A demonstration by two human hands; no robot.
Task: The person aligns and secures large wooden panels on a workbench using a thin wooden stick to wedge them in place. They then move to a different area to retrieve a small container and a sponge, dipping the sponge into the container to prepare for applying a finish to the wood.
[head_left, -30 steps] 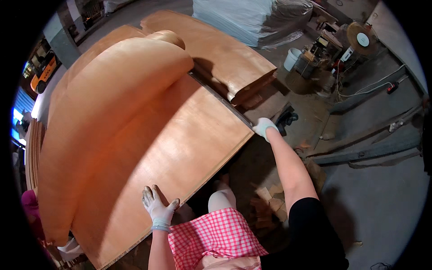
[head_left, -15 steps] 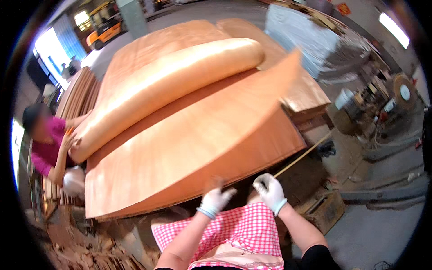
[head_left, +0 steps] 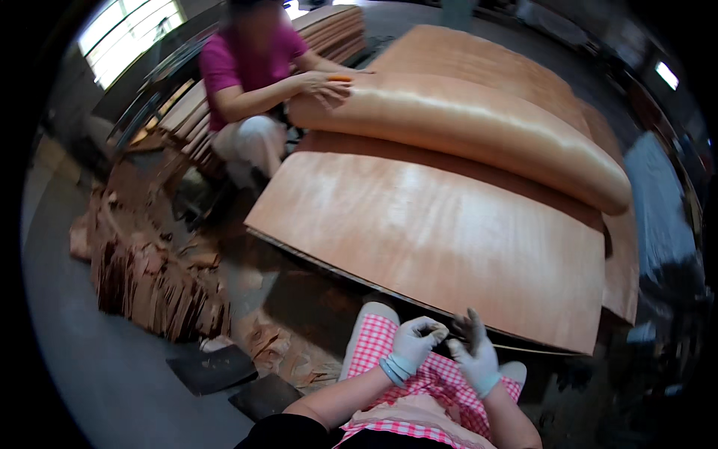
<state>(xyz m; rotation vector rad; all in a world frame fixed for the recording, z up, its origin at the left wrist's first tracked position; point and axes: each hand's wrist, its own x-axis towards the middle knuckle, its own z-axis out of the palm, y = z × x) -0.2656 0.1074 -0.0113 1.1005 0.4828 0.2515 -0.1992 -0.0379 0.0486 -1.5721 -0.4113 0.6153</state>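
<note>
My left hand [head_left: 417, 343], in a white glove, is closed with its thumb and fingers pinched together over my lap. Whether anything small is between those fingertips, I cannot make out. Close beside it, my right hand [head_left: 476, 352], gloved too, has its fingers apart and raised. Both are just in front of the near edge of a wide, flat wood veneer sheet [head_left: 426, 221]. Across the far part of the stack lies a large rolled-over veneer sheet [head_left: 479, 127]. A co-worker's hand [head_left: 325, 86] rests on that roll's left end.
A co-worker in a magenta shirt [head_left: 224, 75] sits at the far left, beside stacked boards [head_left: 329, 30]. Broken veneer scraps [head_left: 161, 288] are heaped on the floor at left. A thin yellowish strip [head_left: 538, 349] runs below the sheet's near edge. Plastic-wrapped goods [head_left: 658, 202] stand at right.
My view has swung left. The veneer sheet's right side, lifted and curling before, now lies flat. My hands, apart before, have come close together. The co-worker's hand stays at the roll's end.
</note>
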